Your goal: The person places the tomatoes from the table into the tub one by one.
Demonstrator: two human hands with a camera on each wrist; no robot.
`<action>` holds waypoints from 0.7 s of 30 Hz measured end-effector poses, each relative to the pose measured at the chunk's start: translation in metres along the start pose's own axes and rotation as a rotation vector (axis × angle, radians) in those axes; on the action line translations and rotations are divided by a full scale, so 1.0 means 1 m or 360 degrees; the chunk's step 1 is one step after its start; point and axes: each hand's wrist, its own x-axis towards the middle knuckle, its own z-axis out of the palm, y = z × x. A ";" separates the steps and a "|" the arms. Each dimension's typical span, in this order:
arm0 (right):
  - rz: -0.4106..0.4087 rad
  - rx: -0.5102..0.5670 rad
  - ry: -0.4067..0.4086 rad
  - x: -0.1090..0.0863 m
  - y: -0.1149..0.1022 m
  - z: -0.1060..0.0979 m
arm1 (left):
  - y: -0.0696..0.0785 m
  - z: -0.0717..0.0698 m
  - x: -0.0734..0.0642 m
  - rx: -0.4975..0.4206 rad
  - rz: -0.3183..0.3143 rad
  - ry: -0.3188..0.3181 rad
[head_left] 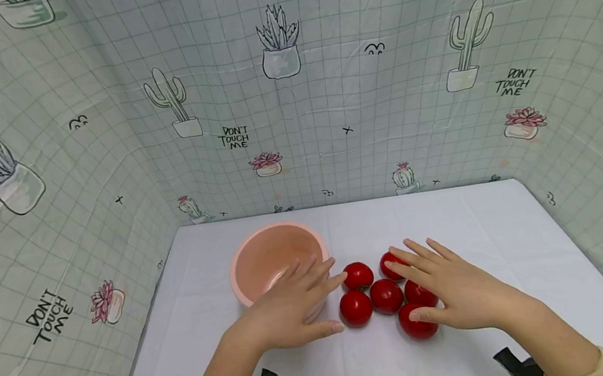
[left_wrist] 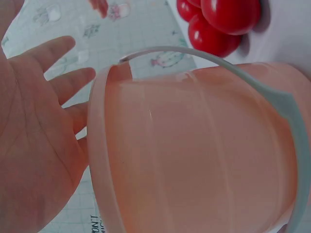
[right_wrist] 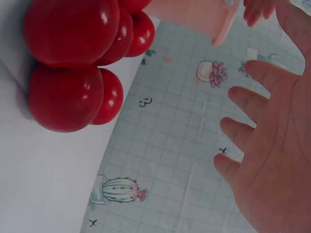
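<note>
Landmark: the pink bucket (head_left: pixel 268 251). I see it standing upright on the white table (head_left: pixel 424 217), mouth upward. In the left wrist view, I observe its pale grey handle (left_wrist: pixel 279 101) lying against the outer wall.

Workpieces: I count six red tomatoes (head_left: pixel 386 296) in a close cluster on the table, just right of the bucket. Two lie nearest the bucket, one sits in the middle, and three lie on the side farther from it.

Left hand (head_left: pixel 288 312): positioned over the near right part of the bucket's rim. I read its fingers as extended and spread, with nothing gripped. I cannot tell whether the fingers touch the rim.

Right hand (head_left: pixel 455 291): positioned to the right of the bucket, beyond the middle of the cluster. In the head view it partly covers the three tomatoes farthest from the bucket. Fingers are extended and spread; it holds nothing. My right wrist view shows the palm apart from the tomatoes.

Surroundings: a gridded cloth (head_left: pixel 335 96) printed with potted plants hangs behind the bucket and to both sides of it.
</note>
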 end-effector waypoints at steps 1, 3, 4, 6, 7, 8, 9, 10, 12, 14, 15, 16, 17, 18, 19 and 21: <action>-0.0001 -0.0004 0.0007 0.000 0.000 0.000 | 0.000 0.000 0.000 0.0005 -0.0005 -0.0002; 0.0000 0.0013 0.0019 0.000 0.000 0.001 | 0.000 0.000 0.000 0.0015 -0.0010 0.0003; 0.0004 0.0031 0.0019 -0.001 0.001 0.001 | -0.001 0.000 -0.001 0.0004 -0.0019 0.0016; 0.0032 0.0097 0.0016 -0.003 0.002 0.003 | -0.005 -0.002 -0.004 -0.0042 -0.0058 0.0077; 0.0054 0.0148 0.0014 -0.004 0.003 0.004 | -0.009 -0.003 -0.006 -0.0094 -0.0071 0.0136; 0.0084 0.0204 0.0010 -0.006 0.005 0.006 | -0.014 -0.004 -0.009 -0.0142 -0.0086 0.0220; 0.0118 0.0267 0.0006 -0.008 0.007 0.008 | -0.020 -0.006 -0.012 -0.0187 -0.0105 0.0319; 0.0162 0.0335 -0.0004 -0.010 0.009 0.010 | -0.027 -0.007 -0.015 -0.0233 -0.0128 0.0434; 0.0250 0.0472 0.0001 -0.016 0.015 0.016 | -0.041 -0.010 -0.022 -0.0348 -0.0213 0.0669; 0.0341 0.0608 0.0010 -0.022 0.021 0.023 | -0.056 -0.011 -0.028 -0.0426 -0.0336 0.0889; 0.0384 0.0682 0.0021 -0.025 0.024 0.027 | -0.063 -0.011 -0.031 -0.0490 -0.0403 0.0978; 0.0427 0.0743 0.0033 -0.027 0.026 0.032 | -0.069 -0.011 -0.033 -0.0574 -0.0479 0.1057; 0.0464 0.0805 0.0044 -0.029 0.029 0.036 | -0.075 -0.011 -0.035 -0.0666 -0.0553 0.1124; 0.0494 0.0872 0.0059 -0.032 0.031 0.041 | -0.081 -0.010 -0.037 -0.0766 -0.0624 0.1175; 0.0522 0.0932 0.0069 -0.033 0.033 0.046 | -0.086 -0.009 -0.038 -0.0873 -0.0692 0.1217; 0.0565 0.1034 0.0090 -0.036 0.036 0.056 | -0.096 -0.004 -0.039 -0.1118 -0.0788 0.1272</action>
